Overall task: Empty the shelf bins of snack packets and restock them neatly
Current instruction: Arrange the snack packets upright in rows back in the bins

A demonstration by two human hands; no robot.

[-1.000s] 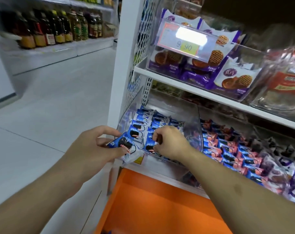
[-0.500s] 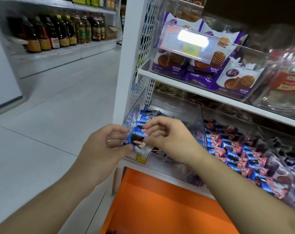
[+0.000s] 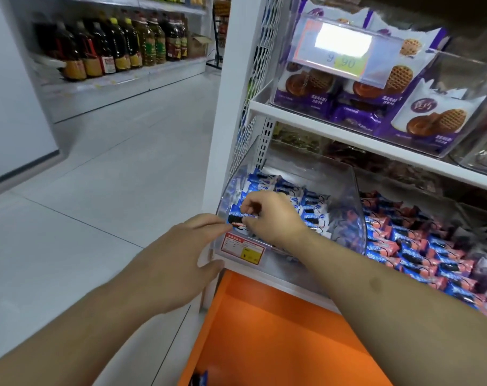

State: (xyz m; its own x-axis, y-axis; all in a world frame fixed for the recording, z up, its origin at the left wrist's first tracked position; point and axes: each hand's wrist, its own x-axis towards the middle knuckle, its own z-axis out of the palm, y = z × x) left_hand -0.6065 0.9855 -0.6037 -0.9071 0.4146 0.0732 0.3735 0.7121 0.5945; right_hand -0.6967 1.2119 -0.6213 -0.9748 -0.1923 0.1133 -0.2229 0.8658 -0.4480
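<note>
Grey floor tiles [image 3: 103, 168] run left of a white shelf unit [image 3: 334, 132], the landmark for all positions below. Across the aisle from the unit, a far shelf carries bottles [image 3: 114, 48]. Below the unit's lower shelf sits an orange panel [image 3: 278, 338]. On its upper shelf, a clear container holds purple biscuit bags [image 3: 429, 121] behind a price tag [image 3: 342, 51]. On its lower shelf, at the left end, stands a clear bin [image 3: 345, 190] of blue snack packets [image 3: 312, 203]; pink packets [image 3: 420, 246] lie to the right. The left hand [image 3: 178, 263] is at the bin's front edge, fingers extended and relaxed, gripping nothing. The right hand [image 3: 270, 215] is over the bin's front, fingertips pinched on one blue packet [image 3: 236, 218].
</note>
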